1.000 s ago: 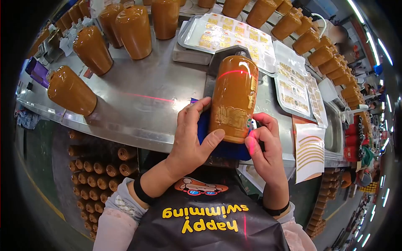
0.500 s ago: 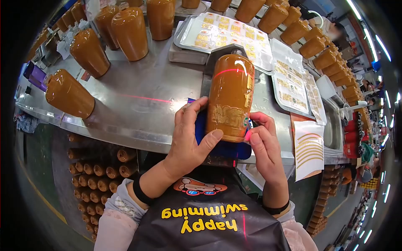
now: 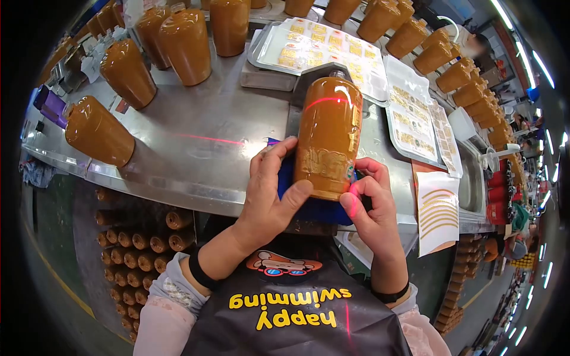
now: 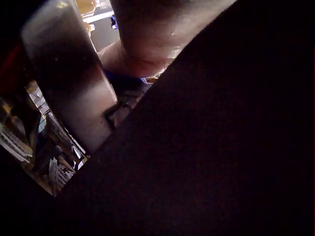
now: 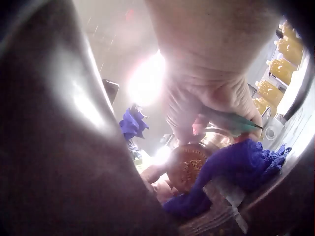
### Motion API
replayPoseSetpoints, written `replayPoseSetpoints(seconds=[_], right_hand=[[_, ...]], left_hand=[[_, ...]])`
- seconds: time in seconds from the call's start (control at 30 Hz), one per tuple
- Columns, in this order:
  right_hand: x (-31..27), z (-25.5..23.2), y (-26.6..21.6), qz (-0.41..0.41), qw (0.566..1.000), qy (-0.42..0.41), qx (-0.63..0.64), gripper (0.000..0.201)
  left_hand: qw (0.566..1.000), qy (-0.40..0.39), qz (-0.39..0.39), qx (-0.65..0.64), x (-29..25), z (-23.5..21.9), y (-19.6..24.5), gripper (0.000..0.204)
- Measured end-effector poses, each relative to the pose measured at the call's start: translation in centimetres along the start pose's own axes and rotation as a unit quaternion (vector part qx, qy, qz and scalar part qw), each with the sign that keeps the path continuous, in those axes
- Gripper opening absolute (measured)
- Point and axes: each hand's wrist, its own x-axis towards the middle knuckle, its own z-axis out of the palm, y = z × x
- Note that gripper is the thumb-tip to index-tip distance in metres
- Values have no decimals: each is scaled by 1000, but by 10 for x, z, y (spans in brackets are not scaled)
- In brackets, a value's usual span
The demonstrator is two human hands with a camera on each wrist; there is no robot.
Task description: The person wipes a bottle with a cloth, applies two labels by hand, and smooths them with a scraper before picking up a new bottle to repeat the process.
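A glossy brown bottle (image 3: 329,130) lies tilted on a dark rest, its neck pointing away and its base toward me. Raised gold relief runs across its lower front. My left hand (image 3: 267,190) grips the lower left side, thumb across the front near the base. At the lower right edge my right hand (image 3: 375,207) has its thumb and forefinger bent close to the bottle. The right wrist view shows a thin green pointed piece (image 5: 236,123) between the right fingers, and the bottle's round base (image 5: 186,167) beside a blue cloth (image 5: 241,162). The left wrist view is mostly dark.
Sheets of gold decals (image 3: 332,44) lie on a tray behind the bottle, with another decal tray (image 3: 409,121) at right. A paper with gold curved strips (image 3: 438,213) hangs over the front edge. Brown bottles (image 3: 127,74) stand at left; a sink (image 3: 473,184) is at right.
My right thumb and forefinger shift slightly at the bottle's lower right edge. The left hand keeps its grip, its thumb a little moved. The bottle stays nearly in place.
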Motion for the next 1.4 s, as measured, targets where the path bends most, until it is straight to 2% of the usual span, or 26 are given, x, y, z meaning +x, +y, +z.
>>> replayPoseSetpoints(seconds=[0.1,0.2,0.63,1.03,1.13,1.17,1.2,1.27,1.33,1.4], right_hand=[[3,2,-2,14,1000,-2,15,18],[2,2,2,-6,1000,0,10,18],[4,3,-3,9,1000,-7,22,19],[3,2,0,14,1000,-10,23,21],[4,1,1,13,1000,-15,17,22],[5,1,0,11,1000,-15,23,22],[6,2,0,12,999,-14,30,22],[3,2,0,11,999,-17,28,23],[5,1,3,-8,1000,-23,12,23],[5,1,0,11,999,-22,25,23]], left_hand=[[989,6,-35,-144,0,0,-11,60],[999,-9,-16,-48,-2,-3,-6,57],[999,5,-16,-48,0,-1,-4,64],[999,17,2,-39,-2,1,-7,61],[950,111,-54,-288,-14,7,-8,52],[974,119,-3,-190,-22,2,-8,41],[986,100,132,19,-20,-11,0,32],[967,47,230,96,-24,-10,3,30],[966,60,228,106,-28,-6,-2,31],[968,63,218,106,-32,-4,-9,33]])
